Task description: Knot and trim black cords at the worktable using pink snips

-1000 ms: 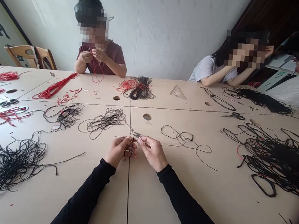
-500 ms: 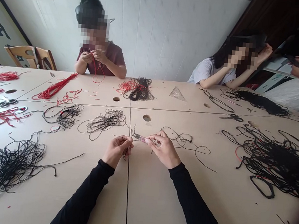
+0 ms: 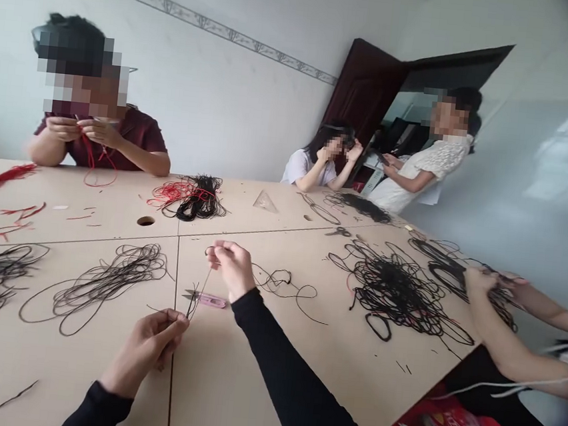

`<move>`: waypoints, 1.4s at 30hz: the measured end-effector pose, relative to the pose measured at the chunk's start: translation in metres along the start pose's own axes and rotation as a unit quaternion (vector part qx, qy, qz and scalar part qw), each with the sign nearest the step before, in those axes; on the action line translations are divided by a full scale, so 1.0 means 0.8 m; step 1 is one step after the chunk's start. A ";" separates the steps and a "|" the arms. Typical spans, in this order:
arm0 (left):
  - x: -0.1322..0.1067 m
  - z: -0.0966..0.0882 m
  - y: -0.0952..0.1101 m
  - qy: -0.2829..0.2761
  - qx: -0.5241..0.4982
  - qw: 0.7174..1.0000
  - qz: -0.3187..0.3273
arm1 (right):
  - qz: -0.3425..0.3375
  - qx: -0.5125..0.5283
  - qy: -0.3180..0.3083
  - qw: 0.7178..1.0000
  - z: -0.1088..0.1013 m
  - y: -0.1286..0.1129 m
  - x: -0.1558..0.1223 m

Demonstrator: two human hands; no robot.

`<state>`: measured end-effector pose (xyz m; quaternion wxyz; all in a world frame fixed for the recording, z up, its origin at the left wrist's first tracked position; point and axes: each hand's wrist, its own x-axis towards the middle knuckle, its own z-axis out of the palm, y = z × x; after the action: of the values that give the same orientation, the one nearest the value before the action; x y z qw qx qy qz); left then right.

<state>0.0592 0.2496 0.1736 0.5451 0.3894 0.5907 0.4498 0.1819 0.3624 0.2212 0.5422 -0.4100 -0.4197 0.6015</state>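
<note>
My left hand [image 3: 147,350] is closed in a pinch on the lower end of a thin black cord [image 3: 199,292]. My right hand [image 3: 231,267] is raised farther out and pinches the cord's upper end, so the cord runs taut between them. A small pink thread snipper [image 3: 205,299] lies on the wooden table [image 3: 259,371] just under the cord, between my hands. Both arms wear black sleeves.
Loose black cord bundles lie at left [image 3: 107,280] and right [image 3: 397,291]; a red and black bundle [image 3: 190,197] sits farther back. One person across [image 3: 95,134] works red cord. Two people [image 3: 369,161] are by the door. Another person's arms [image 3: 504,321] reach in at right.
The view has swung to the right. My hands have drawn apart, the right one rising away and the left one coming nearer. The snipper has left my right hand and lies on the table.
</note>
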 end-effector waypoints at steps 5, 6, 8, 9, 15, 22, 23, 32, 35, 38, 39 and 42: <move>0.006 -0.004 -0.004 -0.016 0.009 1.000 -0.001 | -0.009 -0.105 -0.280 0.954 0.052 -0.004 -0.012; 0.007 -0.005 -0.004 -0.019 0.009 1.000 -0.003 | -0.005 -0.135 -0.331 0.934 0.053 -0.001 -0.017; 0.008 -0.006 -0.005 -0.025 0.005 1.000 -0.001 | 0.008 -0.193 -0.353 0.915 0.047 0.005 -0.025; 0.008 -0.006 -0.005 -0.026 0.002 1.000 -0.001 | 0.012 -0.218 -0.332 0.917 0.041 0.008 -0.027; 0.001 0.001 -0.006 -0.021 -0.005 1.000 -0.022 | -0.068 -0.297 -0.246 0.920 0.020 0.005 -0.037; 0.010 -0.002 -0.018 -0.012 -0.002 0.999 -0.032 | -0.113 -0.441 -0.289 0.842 0.030 -0.009 -0.042; 0.012 -0.002 -0.020 -0.013 -0.015 0.999 -0.036 | -0.143 -0.475 -0.266 0.827 0.028 -0.007 -0.042; 0.002 0.003 0.002 0.008 -0.111 0.994 -0.017 | -0.216 -0.395 -0.094 0.888 -0.026 0.041 -0.078; 0.004 0.002 0.001 0.021 -0.144 0.989 -0.005 | -0.151 -0.372 -0.119 0.908 -0.034 0.057 -0.083; 0.004 0.003 -0.002 0.016 -0.151 0.988 0.007 | -0.121 -0.342 -0.153 0.919 -0.034 0.061 -0.085; 0.004 0.003 -0.003 0.011 -0.147 0.989 0.007 | -0.118 -0.332 -0.155 0.923 -0.034 0.061 -0.084; 0.005 0.003 -0.004 0.014 -0.152 0.988 0.011 | -0.107 -0.323 -0.126 0.932 -0.035 0.059 -0.081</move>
<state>0.0614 0.2526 0.1697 0.5846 0.3024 0.5190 0.5454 0.1990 0.2968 0.1700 0.3842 -0.4362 -0.6978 0.4185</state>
